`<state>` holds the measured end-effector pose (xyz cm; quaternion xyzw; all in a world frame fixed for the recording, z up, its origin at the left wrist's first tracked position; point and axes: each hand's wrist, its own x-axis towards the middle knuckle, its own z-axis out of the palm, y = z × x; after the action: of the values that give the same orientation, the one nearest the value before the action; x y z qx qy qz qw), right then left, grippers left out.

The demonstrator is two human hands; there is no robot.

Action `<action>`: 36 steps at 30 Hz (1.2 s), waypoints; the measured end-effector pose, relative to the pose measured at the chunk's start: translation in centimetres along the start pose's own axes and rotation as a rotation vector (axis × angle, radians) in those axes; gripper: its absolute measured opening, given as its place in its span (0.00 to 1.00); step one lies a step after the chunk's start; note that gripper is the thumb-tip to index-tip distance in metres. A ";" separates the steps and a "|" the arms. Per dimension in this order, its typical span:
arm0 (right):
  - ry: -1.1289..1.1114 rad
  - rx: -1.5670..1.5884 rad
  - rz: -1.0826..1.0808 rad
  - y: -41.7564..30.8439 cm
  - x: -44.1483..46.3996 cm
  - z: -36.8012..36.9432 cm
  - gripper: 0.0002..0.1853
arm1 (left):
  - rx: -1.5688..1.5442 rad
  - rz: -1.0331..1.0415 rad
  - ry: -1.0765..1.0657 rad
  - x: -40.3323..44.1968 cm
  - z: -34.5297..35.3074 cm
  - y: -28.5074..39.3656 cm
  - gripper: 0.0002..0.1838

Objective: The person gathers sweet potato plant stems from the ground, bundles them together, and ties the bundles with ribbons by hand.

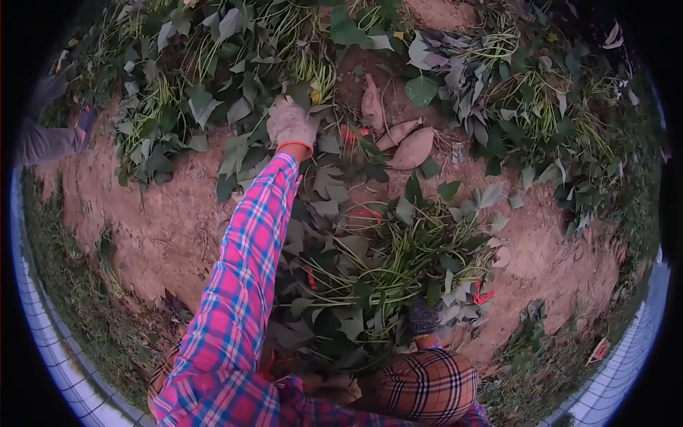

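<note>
My left hand [292, 122], in a dirty pale glove, reaches forward to the edge of the leafy sweet potato vines [313, 75]. Its fingers curl down and away from me, closed on the vines; their tips are hidden. Close to my right knee, my right hand [425, 318] wears a dark grey glove. Green stems of a vine bundle [398, 270] come together at it, and leaves cover most of its fingers. Just right of my left hand, several sweet potatoes [413, 149] lie on the soil, one of them long and narrow [371, 103].
Heaps of vines [523, 78] lie at the far right and far left. Bare reddish soil [171, 228] shows on both sides. Red strips [482, 294] lie among the leaves. Another person's leg [50, 142] stands at the left edge. My checked knee [427, 384] is close below.
</note>
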<state>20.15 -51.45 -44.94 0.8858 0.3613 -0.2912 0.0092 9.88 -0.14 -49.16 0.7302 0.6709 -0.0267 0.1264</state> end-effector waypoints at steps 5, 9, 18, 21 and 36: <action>0.052 -0.011 -0.036 0.6 1.9 1.4 0.21 | 0.005 0.320 -0.380 2.1 -4.5 -6.7 0.18; 0.194 -0.086 -0.101 2.3 3.4 4.9 0.21 | -1.000 0.106 -0.334 -1.6 -12.0 -10.6 0.19; 0.052 0.105 -0.065 -2.4 5.6 -0.5 0.20 | -1.277 0.267 -0.610 -11.2 -27.1 -16.3 0.09; 0.258 0.318 -0.034 -3.4 5.7 -0.4 0.27 | -1.119 0.418 -0.577 -18.4 -30.3 -14.2 0.12; 0.148 1.007 -0.396 1.7 0.9 -1.6 0.15 | -1.321 0.110 -0.804 -41.3 -10.3 2.9 0.23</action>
<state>22.57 -51.78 -44.46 0.7138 0.3367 -0.3614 -0.4966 7.29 -38.25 -30.18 0.4696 0.4130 0.1222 0.7707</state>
